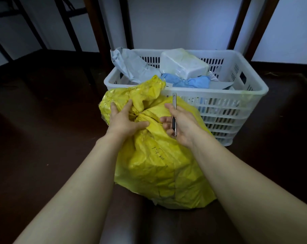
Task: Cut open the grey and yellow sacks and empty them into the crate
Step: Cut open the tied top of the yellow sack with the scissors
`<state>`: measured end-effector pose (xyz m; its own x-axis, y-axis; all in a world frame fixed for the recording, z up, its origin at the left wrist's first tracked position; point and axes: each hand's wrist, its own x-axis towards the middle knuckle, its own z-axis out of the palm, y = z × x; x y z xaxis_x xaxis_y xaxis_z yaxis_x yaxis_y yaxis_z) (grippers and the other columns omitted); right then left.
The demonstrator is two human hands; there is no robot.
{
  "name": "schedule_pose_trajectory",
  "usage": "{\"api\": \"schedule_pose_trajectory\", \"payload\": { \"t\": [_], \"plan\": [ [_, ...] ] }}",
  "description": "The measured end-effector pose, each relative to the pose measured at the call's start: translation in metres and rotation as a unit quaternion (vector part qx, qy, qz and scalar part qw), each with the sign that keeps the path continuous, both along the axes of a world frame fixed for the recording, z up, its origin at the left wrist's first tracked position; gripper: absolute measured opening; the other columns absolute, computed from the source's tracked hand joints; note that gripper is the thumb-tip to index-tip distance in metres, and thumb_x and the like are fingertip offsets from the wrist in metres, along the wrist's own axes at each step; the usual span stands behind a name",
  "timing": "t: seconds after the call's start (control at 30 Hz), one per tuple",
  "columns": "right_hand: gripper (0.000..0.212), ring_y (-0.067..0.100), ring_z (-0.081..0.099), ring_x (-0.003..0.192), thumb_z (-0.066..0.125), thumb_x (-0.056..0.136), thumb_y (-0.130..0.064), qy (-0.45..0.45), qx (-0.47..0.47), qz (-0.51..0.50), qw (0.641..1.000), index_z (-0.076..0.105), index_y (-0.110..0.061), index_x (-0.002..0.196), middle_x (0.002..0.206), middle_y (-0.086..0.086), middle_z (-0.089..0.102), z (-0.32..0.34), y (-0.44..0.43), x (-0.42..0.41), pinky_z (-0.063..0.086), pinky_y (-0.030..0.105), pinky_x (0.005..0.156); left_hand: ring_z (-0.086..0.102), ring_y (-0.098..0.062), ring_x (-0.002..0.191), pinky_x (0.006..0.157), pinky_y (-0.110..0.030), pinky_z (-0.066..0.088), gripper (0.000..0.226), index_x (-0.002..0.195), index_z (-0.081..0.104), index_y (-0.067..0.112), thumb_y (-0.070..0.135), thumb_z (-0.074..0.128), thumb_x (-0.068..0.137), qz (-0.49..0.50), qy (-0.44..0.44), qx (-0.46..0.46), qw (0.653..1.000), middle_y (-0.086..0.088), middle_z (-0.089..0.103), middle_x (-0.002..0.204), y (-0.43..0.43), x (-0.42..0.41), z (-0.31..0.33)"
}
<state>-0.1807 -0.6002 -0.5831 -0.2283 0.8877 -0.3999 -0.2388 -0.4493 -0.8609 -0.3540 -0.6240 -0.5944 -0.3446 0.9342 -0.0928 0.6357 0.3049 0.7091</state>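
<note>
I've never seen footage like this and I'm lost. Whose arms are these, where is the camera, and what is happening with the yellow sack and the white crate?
There is no machine here. These are a person's two bare arms, filmed by one wide-angle camera worn on their head and looking down. The left hand lies with spread fingers on the tied neck of the yellow sack, which stands on a dark surface. The right hand holds a utility knife, tip pointing away. Behind stands the white crate, holding a crumpled grey sack, a white wrapped parcel and something blue.
</note>
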Motion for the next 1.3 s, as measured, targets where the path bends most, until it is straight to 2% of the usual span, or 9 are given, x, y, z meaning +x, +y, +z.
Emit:
{"api": "schedule_pose_trajectory", "payload": {
  "t": [0.1,0.17,0.27,0.33,0.47,0.63,0.8,1.1,1.3],
  "plan": [
    [0.034,0.010,0.037,0.034,0.043,0.098,-0.041,0.002,-0.012,0.028,1.000,0.058,-0.015,0.116,0.058,0.005,0.050,0.003,0.001,0.004,0.023,0.014,0.031,0.015,-0.029,0.144,0.112,-0.041,0.025,0.111,0.148,0.020,0.037,0.051,0.083,0.058,0.008,-0.010,-0.023,1.000,-0.008,-0.005,0.159,-0.001,0.001,-0.005],
    [0.044,0.013,0.037,0.035,0.032,0.098,-0.038,0.041,-0.042,0.050,0.997,0.062,-0.006,0.101,0.054,0.006,0.049,0.008,0.005,0.008,0.024,0.014,0.033,0.031,-0.029,0.138,0.106,-0.038,0.034,0.112,0.148,0.025,0.032,0.051,0.085,0.055,0.015,0.011,-0.025,1.000,-0.010,0.019,0.154,0.001,0.002,-0.004],
    [0.032,0.014,0.040,0.047,0.032,0.094,-0.018,0.079,-0.049,0.055,0.994,0.061,-0.003,0.095,0.060,0.005,0.049,0.013,0.008,0.013,0.029,0.018,0.038,0.051,-0.028,0.120,0.089,-0.034,0.043,0.090,0.136,0.045,0.022,0.042,0.085,0.058,0.041,0.063,-0.012,0.997,-0.007,0.055,0.130,0.004,0.009,0.000],
    [0.019,0.013,0.043,0.052,0.039,0.096,-0.010,0.090,-0.035,0.038,0.995,0.057,-0.008,0.096,0.065,0.004,0.048,0.013,0.008,0.015,0.032,0.019,0.039,0.058,-0.030,0.105,0.078,-0.033,0.048,0.065,0.112,0.061,0.017,0.039,0.084,0.056,0.059,0.059,-0.021,0.996,-0.009,0.063,0.109,0.006,0.017,0.005],
    [0.014,0.008,0.042,0.042,0.041,0.099,-0.008,0.093,-0.008,0.035,0.995,0.053,-0.013,0.100,0.068,0.005,0.046,0.007,0.008,0.023,0.027,0.015,0.032,0.060,-0.027,0.083,0.064,-0.029,0.045,0.047,0.086,0.063,0.011,0.038,0.083,0.053,0.056,0.041,-0.047,0.996,-0.008,0.063,0.089,0.008,0.032,0.009],
    [0.033,0.012,0.044,0.050,0.034,0.089,0.006,0.146,-0.012,0.061,0.987,0.048,0.000,0.119,0.073,0.011,0.053,0.004,0.007,0.030,0.033,0.019,0.038,0.059,-0.026,0.081,0.062,-0.029,0.044,0.046,0.087,0.062,0.009,0.038,0.083,0.057,0.050,0.058,-0.056,0.996,-0.008,0.061,0.086,0.009,0.036,0.008],
    [0.020,0.013,0.052,0.056,0.036,0.095,0.010,0.154,0.051,0.062,0.985,0.046,0.008,0.112,0.086,0.019,0.062,0.002,0.003,0.030,0.041,0.018,0.044,0.057,-0.026,0.079,0.062,-0.030,0.044,0.046,0.087,0.060,0.010,0.039,0.083,0.059,0.044,0.075,-0.054,0.995,-0.004,0.057,0.079,0.010,0.040,0.009],
    [0.025,0.009,0.042,0.044,0.038,0.099,-0.012,0.171,0.024,0.053,0.983,0.051,0.004,0.114,0.069,0.007,0.052,0.002,0.008,0.034,0.031,0.019,0.036,0.055,-0.026,0.082,0.067,-0.031,0.044,0.044,0.086,0.058,0.012,0.038,0.082,0.060,0.042,0.062,-0.049,0.996,-0.004,0.057,0.086,0.010,0.039,0.007],
    [0.022,0.011,0.060,0.055,0.044,0.092,0.008,0.188,0.030,0.042,0.981,0.057,-0.005,0.104,0.070,0.006,0.060,0.004,0.006,0.036,0.043,0.019,0.044,0.052,-0.025,0.082,0.067,-0.032,0.043,0.048,0.092,0.057,0.012,0.039,0.082,0.061,0.044,0.057,-0.047,0.996,-0.006,0.057,0.091,0.010,0.039,0.006]
  ]
}}
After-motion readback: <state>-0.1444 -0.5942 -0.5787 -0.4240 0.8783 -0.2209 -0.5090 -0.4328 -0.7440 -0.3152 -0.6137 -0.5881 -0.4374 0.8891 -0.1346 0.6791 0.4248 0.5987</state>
